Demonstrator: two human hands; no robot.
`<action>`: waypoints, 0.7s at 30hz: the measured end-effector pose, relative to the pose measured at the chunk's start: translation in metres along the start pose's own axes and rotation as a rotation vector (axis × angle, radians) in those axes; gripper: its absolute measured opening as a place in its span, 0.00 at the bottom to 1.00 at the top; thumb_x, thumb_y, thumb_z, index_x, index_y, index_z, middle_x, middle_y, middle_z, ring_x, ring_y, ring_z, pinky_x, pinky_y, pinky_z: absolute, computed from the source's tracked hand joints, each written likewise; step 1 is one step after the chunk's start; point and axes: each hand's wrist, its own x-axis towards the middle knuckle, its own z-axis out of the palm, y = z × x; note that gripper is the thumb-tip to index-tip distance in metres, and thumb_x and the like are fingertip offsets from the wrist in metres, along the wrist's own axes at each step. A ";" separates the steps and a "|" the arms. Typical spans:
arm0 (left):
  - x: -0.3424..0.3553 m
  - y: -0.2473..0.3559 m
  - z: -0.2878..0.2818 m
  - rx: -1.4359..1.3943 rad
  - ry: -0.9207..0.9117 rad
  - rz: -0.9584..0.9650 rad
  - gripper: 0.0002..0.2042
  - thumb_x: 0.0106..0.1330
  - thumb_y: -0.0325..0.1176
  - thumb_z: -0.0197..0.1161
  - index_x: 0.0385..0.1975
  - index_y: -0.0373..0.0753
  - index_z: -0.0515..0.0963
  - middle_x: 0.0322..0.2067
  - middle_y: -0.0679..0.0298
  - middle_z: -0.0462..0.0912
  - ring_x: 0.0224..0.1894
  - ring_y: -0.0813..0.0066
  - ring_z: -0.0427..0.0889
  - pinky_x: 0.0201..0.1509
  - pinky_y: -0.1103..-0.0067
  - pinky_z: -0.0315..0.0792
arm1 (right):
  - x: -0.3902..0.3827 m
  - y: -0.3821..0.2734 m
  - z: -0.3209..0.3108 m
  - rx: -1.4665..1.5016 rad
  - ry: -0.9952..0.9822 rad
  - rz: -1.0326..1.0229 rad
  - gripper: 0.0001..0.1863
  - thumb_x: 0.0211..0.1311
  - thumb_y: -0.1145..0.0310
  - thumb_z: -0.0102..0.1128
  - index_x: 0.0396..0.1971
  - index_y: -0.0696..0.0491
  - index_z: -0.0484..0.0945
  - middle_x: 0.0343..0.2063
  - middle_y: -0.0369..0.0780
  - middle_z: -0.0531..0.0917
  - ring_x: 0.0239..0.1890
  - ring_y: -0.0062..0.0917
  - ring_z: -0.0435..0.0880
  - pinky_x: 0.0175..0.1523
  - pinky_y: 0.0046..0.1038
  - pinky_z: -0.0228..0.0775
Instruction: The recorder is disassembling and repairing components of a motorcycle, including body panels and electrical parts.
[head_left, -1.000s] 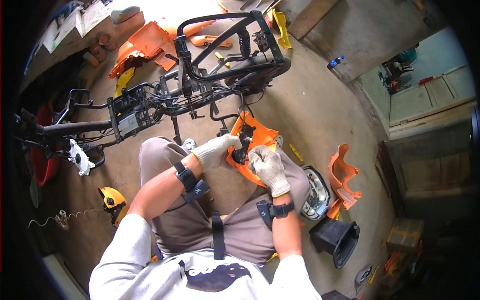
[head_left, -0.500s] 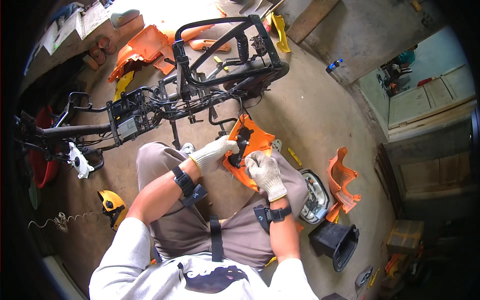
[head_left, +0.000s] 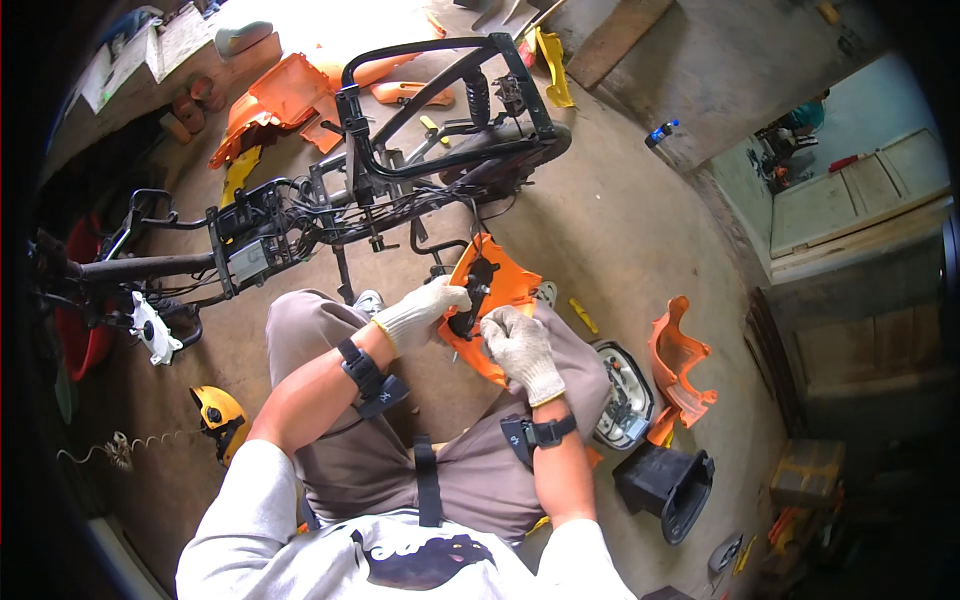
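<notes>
An orange plastic body panel [head_left: 513,281] rests tilted by my knees, its inner side up. A black fitting [head_left: 481,283] with a cable lies against that inner side. Gloved in knit white, my left hand [head_left: 428,308] grips the panel's left edge beside the fitting. My right hand [head_left: 520,345], in a matching glove, is closed over the panel's lower right part, fingers bent together. Whatever those fingers pinch is hidden. Just beyond stands a stripped black scooter frame [head_left: 372,212], and dark wires run from it toward the panel.
Right of my knee lie a white-rimmed oval part [head_left: 625,395], a curved orange cover [head_left: 672,362], a black box [head_left: 660,485] and a yellow strip [head_left: 583,315]. A yellow helmet-like object [head_left: 220,420] is at left. More orange panels [head_left: 290,90] lie behind the frame.
The whole view has shifted slightly, moving the scene a little left. My left hand keeps its hold on the panel; my right hand stays closed at nearly the same spot.
</notes>
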 end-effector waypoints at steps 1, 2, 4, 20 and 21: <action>-0.002 0.001 0.001 0.012 0.005 0.008 0.15 0.59 0.30 0.59 0.46 0.41 0.70 0.36 0.63 0.77 0.34 0.74 0.81 0.32 0.75 0.79 | 0.000 0.000 0.000 0.002 -0.019 0.053 0.11 0.65 0.61 0.60 0.35 0.54 0.81 0.29 0.46 0.85 0.34 0.38 0.86 0.42 0.37 0.76; -0.004 0.002 0.003 0.026 0.024 -0.005 0.11 0.59 0.32 0.60 0.41 0.43 0.72 0.32 0.68 0.75 0.33 0.78 0.78 0.29 0.76 0.76 | 0.001 0.000 0.000 -0.003 -0.006 0.045 0.11 0.65 0.61 0.60 0.35 0.54 0.81 0.29 0.46 0.85 0.34 0.38 0.86 0.42 0.37 0.76; -0.009 0.004 0.006 0.029 0.034 -0.011 0.12 0.58 0.32 0.60 0.43 0.43 0.72 0.33 0.67 0.76 0.33 0.77 0.78 0.28 0.76 0.76 | 0.001 0.001 0.000 -0.055 0.005 0.009 0.11 0.65 0.61 0.60 0.36 0.54 0.81 0.29 0.46 0.86 0.36 0.39 0.86 0.43 0.38 0.76; -0.018 0.022 0.030 0.075 0.154 -0.061 0.11 0.58 0.29 0.61 0.42 0.44 0.76 0.29 0.71 0.70 0.30 0.82 0.69 0.33 0.84 0.65 | 0.011 0.025 0.022 -0.090 0.100 -0.256 0.12 0.69 0.62 0.51 0.50 0.45 0.74 0.29 0.50 0.84 0.35 0.50 0.84 0.42 0.51 0.73; -0.017 0.022 0.029 0.061 0.123 -0.054 0.11 0.58 0.28 0.61 0.42 0.43 0.76 0.29 0.71 0.71 0.29 0.81 0.70 0.32 0.84 0.66 | 0.010 0.024 0.020 -0.078 0.121 -0.290 0.12 0.69 0.62 0.51 0.50 0.45 0.74 0.29 0.50 0.84 0.35 0.50 0.84 0.42 0.51 0.73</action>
